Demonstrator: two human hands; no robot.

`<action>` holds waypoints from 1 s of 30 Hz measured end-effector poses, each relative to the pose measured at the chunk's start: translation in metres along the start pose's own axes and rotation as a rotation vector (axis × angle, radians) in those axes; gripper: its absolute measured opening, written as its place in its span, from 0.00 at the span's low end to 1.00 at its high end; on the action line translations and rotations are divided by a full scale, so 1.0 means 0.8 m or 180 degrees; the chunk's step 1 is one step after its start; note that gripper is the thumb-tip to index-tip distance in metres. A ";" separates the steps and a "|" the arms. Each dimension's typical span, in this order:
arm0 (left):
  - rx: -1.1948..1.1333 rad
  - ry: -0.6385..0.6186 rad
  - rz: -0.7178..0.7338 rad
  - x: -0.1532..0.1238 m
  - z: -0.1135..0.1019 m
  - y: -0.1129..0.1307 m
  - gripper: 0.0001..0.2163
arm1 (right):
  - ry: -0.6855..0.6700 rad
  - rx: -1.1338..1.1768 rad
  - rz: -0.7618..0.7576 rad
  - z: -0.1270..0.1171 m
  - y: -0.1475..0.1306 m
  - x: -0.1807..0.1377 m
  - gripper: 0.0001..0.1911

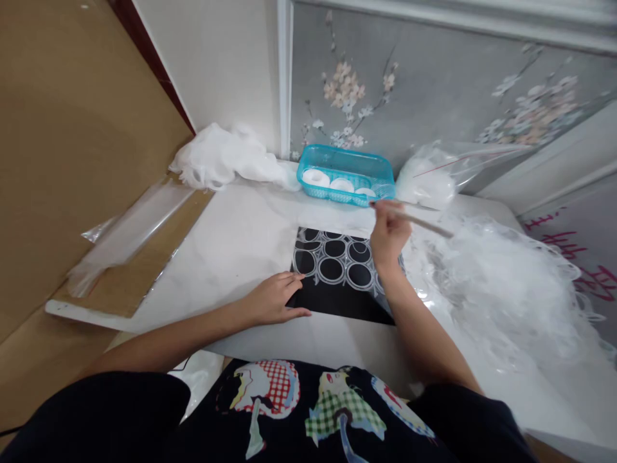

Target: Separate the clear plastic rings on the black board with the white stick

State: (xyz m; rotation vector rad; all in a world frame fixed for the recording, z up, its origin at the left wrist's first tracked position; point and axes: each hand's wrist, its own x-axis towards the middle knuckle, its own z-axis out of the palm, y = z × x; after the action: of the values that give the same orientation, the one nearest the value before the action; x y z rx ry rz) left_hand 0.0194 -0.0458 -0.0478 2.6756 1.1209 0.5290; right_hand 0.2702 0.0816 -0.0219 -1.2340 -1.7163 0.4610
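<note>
Over black sheet, left hand spread on left edge, right hand gripping slim tool, white tabletop stretching leftward.

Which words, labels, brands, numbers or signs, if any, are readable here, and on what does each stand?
No text can be read with certainty.
Pink handwritten-looking marks, on the pale surface at the right edge: too blurred to quote.
Blue basket and black sheet: no lettering visible.

From head height, above and behind the fingers, we look forward and down, fairly near, over the table to the flowered panel beyond them.
</note>
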 end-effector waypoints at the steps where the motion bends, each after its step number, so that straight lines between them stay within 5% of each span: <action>1: -0.0009 0.0003 0.0036 0.002 -0.002 0.000 0.25 | -0.0014 0.0140 -0.0002 -0.006 0.000 -0.012 0.20; 6: 0.0072 -0.0032 0.0551 0.023 0.008 0.013 0.22 | -0.1359 0.0610 0.0546 -0.016 -0.003 -0.101 0.16; 30: 0.0376 -0.0134 0.0904 0.047 0.024 0.026 0.24 | -0.1574 0.0725 0.0660 -0.021 0.004 -0.116 0.13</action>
State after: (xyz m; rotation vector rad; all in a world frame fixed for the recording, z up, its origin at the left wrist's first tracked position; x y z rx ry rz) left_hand 0.0649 -0.0339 -0.0498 2.9549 0.7873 0.4603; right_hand 0.2907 -0.0021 -0.0592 -1.1986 -1.8764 1.1308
